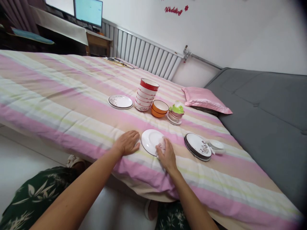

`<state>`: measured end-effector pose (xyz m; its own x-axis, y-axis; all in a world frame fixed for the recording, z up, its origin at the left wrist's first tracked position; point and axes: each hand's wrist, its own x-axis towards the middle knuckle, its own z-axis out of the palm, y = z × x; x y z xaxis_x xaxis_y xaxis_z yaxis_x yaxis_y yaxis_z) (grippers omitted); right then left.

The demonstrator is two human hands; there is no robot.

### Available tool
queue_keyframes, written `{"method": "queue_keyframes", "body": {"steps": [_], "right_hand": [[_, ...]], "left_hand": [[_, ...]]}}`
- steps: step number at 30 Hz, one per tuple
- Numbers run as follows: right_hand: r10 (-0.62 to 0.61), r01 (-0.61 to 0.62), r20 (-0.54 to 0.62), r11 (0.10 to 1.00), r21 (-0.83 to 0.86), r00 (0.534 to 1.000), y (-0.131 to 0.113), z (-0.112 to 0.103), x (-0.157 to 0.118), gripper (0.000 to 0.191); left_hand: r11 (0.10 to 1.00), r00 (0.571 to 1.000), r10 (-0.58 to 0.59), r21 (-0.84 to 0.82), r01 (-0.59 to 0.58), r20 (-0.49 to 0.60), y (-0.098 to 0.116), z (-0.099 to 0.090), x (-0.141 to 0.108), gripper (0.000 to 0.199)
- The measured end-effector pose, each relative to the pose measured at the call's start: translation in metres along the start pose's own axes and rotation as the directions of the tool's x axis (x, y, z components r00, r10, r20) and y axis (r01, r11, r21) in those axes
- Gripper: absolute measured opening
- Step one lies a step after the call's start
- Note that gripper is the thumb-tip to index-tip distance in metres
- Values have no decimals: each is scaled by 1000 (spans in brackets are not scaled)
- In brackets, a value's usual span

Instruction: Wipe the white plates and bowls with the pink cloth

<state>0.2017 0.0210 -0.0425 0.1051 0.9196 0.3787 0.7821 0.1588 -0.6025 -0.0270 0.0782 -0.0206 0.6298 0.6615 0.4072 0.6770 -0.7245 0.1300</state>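
Note:
A white plate (pixel 149 139), seemingly bottom side up, lies on the striped bedspread near the bed's front edge. On its right side my right hand (pixel 167 155) presses a crumpled whitish cloth or tissue (pixel 161 144), fingers closed on it. My left hand (pixel 128 142) rests on the bedspread just left of the plate, fingers spread and holding nothing. To the right sits a stack of dark-rimmed plates (pixel 197 143) with a floral print. Farther left is a smaller plate stack (pixel 120 101).
Behind the plate stand a tall stack of red-and-white bowls (pixel 146 95), orange bowls (pixel 159 109) and small dishes topped by a green bowl (pixel 177 108). White small dishes (pixel 217 145) lie far right. A pink pillow (pixel 206 99) is near the grey headboard (pixel 261 108); cables (pixel 120 61) lie behind.

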Motion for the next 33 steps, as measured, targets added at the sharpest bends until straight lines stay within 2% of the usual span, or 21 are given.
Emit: {"method": "queue_keyframes", "body": {"steps": [7, 13, 17, 20, 23, 28, 33], "right_hand": [[66, -61, 93, 997, -56, 993, 5, 7, 42, 55], [68, -57, 132, 995, -81, 989, 2, 8, 58, 44], [67, -62, 61, 994, -94, 996, -4, 7, 52, 44], [50, -54, -54, 995, -85, 997, -11, 3, 37, 50], [28, -34, -110, 998, -60, 994, -17, -2, 17, 59], [-1, -3, -23, 989, -149, 1000, -15, -3, -2, 65], [1, 3, 22, 981, -194, 1000, -10, 4, 7, 60]], "left_hand": [[1000, 1000, 13, 19, -13, 5, -1, 0, 0, 25], [1000, 1000, -3, 20, 3, 9, -1, 1, 0, 24], [1000, 1000, 2, 11, -2, 8, -2, 1, 0, 23], [1000, 1000, 7, 13, -7, 4, -3, 2, 0, 23], [1000, 1000, 12, 25, -12, 6, -3, 2, 0, 24], [999, 1000, 8, 46, -8, 6, -2, 2, 1, 24], [1000, 1000, 11, 26, -11, -10, -1, 2, 0, 23]]}}
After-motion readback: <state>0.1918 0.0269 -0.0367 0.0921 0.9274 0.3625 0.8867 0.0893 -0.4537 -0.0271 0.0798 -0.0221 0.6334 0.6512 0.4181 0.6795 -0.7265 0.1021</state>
